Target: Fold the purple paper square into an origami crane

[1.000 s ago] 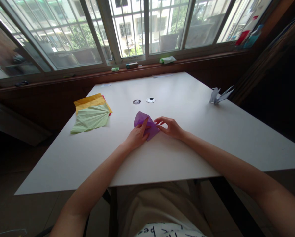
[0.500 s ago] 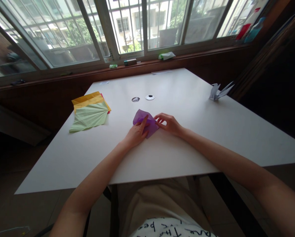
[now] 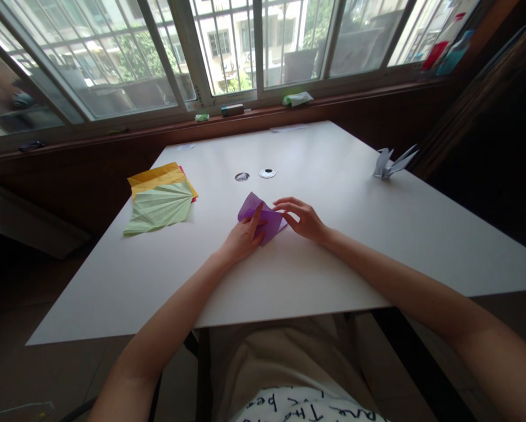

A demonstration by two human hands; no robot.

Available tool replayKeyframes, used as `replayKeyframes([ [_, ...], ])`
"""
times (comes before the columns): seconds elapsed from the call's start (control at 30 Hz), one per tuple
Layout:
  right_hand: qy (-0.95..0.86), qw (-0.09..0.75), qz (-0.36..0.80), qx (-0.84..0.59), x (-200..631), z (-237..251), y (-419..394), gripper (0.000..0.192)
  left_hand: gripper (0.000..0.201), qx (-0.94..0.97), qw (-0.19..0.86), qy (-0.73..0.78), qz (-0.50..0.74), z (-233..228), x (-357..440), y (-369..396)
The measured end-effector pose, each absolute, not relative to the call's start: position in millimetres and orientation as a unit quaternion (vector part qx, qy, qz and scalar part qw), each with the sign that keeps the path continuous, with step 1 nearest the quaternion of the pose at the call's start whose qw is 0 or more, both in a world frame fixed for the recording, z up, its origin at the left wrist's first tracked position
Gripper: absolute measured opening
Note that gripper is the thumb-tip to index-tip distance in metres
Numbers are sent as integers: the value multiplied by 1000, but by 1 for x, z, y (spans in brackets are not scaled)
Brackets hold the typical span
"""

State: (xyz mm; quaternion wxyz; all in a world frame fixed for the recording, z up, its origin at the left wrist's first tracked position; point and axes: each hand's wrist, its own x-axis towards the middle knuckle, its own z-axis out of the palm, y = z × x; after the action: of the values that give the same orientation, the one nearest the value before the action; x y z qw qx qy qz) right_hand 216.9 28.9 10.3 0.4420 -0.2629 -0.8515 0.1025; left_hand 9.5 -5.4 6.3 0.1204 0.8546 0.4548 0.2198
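Observation:
A partly folded sheet of purple paper (image 3: 269, 225) lies on the white table (image 3: 284, 275) in front of me. My left hand (image 3: 244, 235) holds it down from the left, the index finger stretched across it and the thumb near its lower corner. At the sheet's right edge, my right hand (image 3: 304, 220) has thumb and fingertips on a slightly raised layer. Parts of the folds are hidden under the left fingers.
Green pleated paper (image 3: 159, 208) rests on yellow paper (image 3: 157, 177) at the left, with a red edge beneath. A grey-white paper crane (image 3: 388, 164) stands near the right edge. Two round cable-hole fittings (image 3: 267, 173) sit beyond my hands. Small packets (image 3: 297, 99) line the windowsill.
My right fingers have shifted slightly up, and the purple paper's right edge has lifted, showing a layer beneath. My left hand stays almost in place.

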Motion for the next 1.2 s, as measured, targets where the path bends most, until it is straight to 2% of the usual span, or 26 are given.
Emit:
replayKeyframes([
  [0.23,-863,444,78,-229,218,9,31,40,79,851,121,459,224,6,10,-6],
  [0.57,-894,382,31,-233,220,10,32,42,83,849,129,459,229,7,10,-6],
  [0.93,-904,346,-8,-251,218,8,32,19,90,841,142,468,230,9,11,-9],
  [1.2,-909,311,-6,-278,215,8,30,18,89,852,175,425,249,6,13,-11],
])
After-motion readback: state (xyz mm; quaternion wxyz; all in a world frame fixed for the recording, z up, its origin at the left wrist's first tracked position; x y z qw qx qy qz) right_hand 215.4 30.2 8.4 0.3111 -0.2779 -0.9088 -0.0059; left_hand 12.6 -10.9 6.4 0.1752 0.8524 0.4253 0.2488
